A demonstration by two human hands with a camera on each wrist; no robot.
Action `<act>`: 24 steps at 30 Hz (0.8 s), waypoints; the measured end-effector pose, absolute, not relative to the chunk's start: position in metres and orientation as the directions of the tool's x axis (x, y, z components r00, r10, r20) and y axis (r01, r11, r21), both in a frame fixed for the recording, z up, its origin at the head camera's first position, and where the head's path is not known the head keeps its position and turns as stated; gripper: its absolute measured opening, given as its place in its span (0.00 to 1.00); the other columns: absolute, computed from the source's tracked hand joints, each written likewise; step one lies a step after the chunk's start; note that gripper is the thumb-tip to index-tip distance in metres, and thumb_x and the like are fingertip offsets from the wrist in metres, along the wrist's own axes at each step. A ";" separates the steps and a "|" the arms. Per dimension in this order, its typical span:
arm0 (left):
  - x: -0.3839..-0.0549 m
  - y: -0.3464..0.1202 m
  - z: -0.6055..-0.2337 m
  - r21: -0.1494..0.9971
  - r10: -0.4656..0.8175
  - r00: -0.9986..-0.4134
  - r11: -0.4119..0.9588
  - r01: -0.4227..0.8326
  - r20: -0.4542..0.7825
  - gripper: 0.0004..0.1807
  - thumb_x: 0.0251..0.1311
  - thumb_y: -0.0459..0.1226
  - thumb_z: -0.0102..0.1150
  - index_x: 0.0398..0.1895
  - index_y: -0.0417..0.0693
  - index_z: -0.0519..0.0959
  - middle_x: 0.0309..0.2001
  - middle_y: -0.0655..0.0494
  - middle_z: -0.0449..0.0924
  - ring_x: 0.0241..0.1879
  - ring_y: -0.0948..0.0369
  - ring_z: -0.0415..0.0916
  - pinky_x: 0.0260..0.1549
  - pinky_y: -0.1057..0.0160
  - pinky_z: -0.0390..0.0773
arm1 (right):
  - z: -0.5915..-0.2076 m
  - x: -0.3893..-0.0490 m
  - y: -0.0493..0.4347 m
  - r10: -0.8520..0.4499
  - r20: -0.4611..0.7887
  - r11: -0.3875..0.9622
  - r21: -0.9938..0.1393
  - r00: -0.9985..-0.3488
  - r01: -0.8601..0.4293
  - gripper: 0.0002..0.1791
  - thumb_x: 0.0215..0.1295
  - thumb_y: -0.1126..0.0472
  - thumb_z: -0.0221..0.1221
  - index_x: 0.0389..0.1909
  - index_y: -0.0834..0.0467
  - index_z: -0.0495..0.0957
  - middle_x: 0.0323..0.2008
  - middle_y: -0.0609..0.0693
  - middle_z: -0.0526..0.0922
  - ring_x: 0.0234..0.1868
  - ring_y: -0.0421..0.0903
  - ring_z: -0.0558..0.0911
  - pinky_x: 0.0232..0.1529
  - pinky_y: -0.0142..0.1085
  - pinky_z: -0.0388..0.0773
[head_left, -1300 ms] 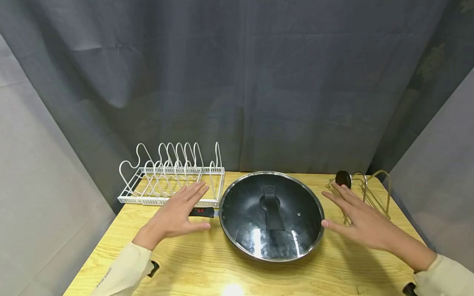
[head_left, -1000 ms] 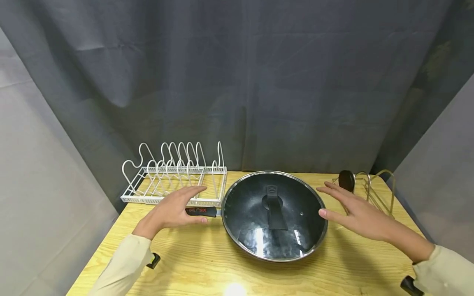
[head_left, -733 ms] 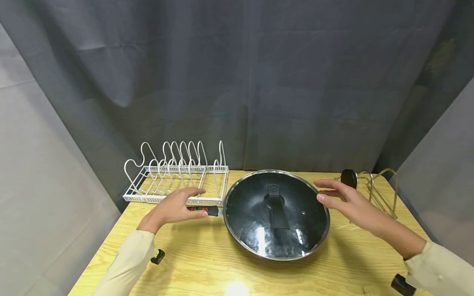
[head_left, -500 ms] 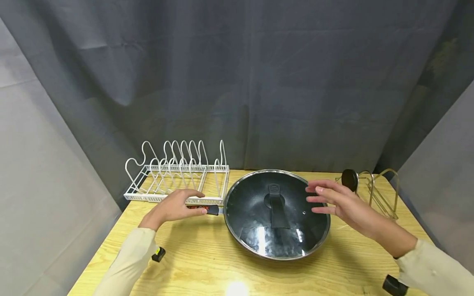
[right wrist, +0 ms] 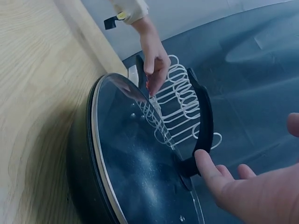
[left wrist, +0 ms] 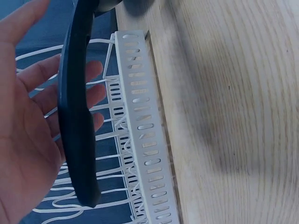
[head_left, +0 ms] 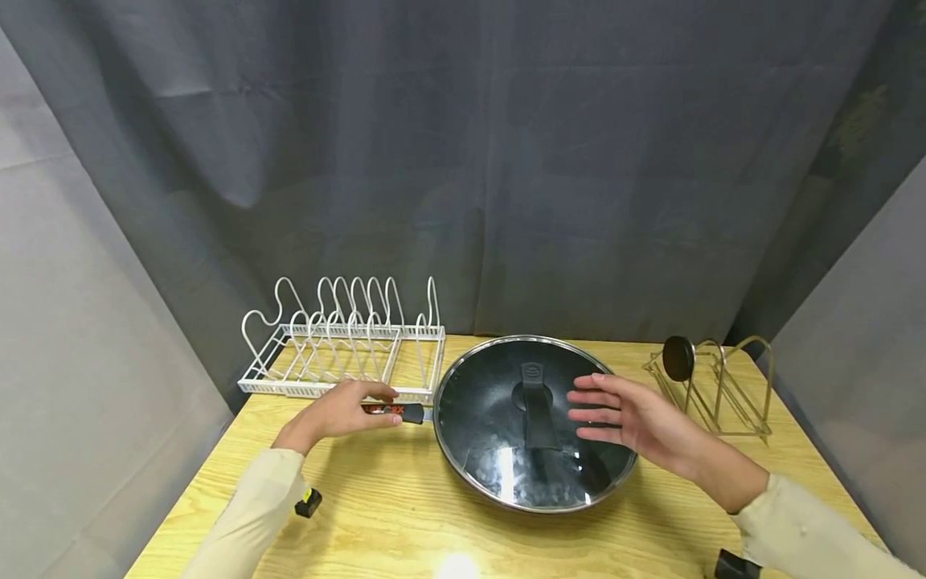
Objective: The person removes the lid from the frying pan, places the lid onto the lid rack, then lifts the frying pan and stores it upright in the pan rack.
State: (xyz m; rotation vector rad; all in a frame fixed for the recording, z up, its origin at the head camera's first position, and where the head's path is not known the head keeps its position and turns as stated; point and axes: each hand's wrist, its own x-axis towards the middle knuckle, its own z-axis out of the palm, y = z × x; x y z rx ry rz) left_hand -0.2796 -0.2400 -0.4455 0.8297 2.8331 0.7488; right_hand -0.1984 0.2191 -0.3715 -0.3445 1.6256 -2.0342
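Note:
A dark frying pan [right wrist: 78, 158] sits on the wooden table under a glass lid [head_left: 485, 426] with a steel rim. Its black handle [left wrist: 74, 102] points left. My left hand [head_left: 336, 412] is around this handle, with fingers loosely bent behind it and the thumb apart in the left wrist view. An upright black lid handle [head_left: 538, 414] rises from the middle of the lid. Over the lid's right side hovers my right hand [head_left: 644, 422], its fingers extended toward the lid handle. In the right wrist view a fingertip overlaps the foot of the lid handle [right wrist: 204, 116].
Behind the left hand stands a white wire rack [head_left: 289, 389] with several upright loops. At the right is a gold wire rack [head_left: 723, 430] with a round black piece [head_left: 678, 359] at its left end. A grey curtain [head_left: 463, 177] hangs behind the table.
My right hand has moved left from beside the pan to over the lid, near the lid handle. My left hand has lowered to the pan handle. Pan and lid stay put.

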 end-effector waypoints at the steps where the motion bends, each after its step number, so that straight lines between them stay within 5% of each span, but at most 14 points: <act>1: -0.280 -0.240 -0.447 0.490 0.533 -0.845 0.726 0.482 0.043 0.35 0.51 0.64 0.60 0.55 0.51 0.79 0.48 0.60 0.83 0.44 0.63 0.80 0.46 0.58 0.77 | -0.373 -0.198 0.218 -0.528 -0.125 -0.157 -0.958 -0.840 0.241 0.21 0.76 0.51 0.43 0.60 0.60 0.66 0.56 0.54 0.75 0.58 0.52 0.76 0.59 0.48 0.70; 12: -0.285 -0.241 -0.454 0.564 0.573 -0.819 0.664 0.491 0.039 0.21 0.57 0.55 0.62 0.50 0.57 0.82 0.42 0.69 0.83 0.39 0.70 0.79 0.40 0.65 0.77 | -0.392 -0.201 0.200 -0.478 -0.205 -0.179 -0.929 -0.854 0.323 0.37 0.74 0.48 0.44 0.68 0.72 0.47 0.63 0.67 0.65 0.58 0.57 0.75 0.60 0.49 0.70; 18: -0.285 -0.243 -0.457 0.595 0.598 -0.800 0.623 0.508 0.057 0.17 0.59 0.49 0.64 0.50 0.58 0.83 0.43 0.67 0.83 0.37 0.68 0.79 0.36 0.66 0.77 | -0.400 -0.202 0.188 -0.454 -0.284 -0.155 -0.908 -0.845 0.388 0.39 0.73 0.45 0.44 0.70 0.71 0.47 0.64 0.66 0.60 0.56 0.53 0.71 0.56 0.44 0.72; 24: -0.285 -0.243 -0.459 0.606 0.590 -0.805 0.622 0.496 0.053 0.16 0.59 0.49 0.63 0.50 0.60 0.82 0.43 0.70 0.83 0.39 0.69 0.80 0.37 0.66 0.77 | -0.406 -0.205 0.175 -0.506 -0.274 -0.270 -0.850 -0.818 0.452 0.33 0.73 0.47 0.45 0.64 0.68 0.53 0.54 0.61 0.73 0.52 0.55 0.77 0.56 0.47 0.73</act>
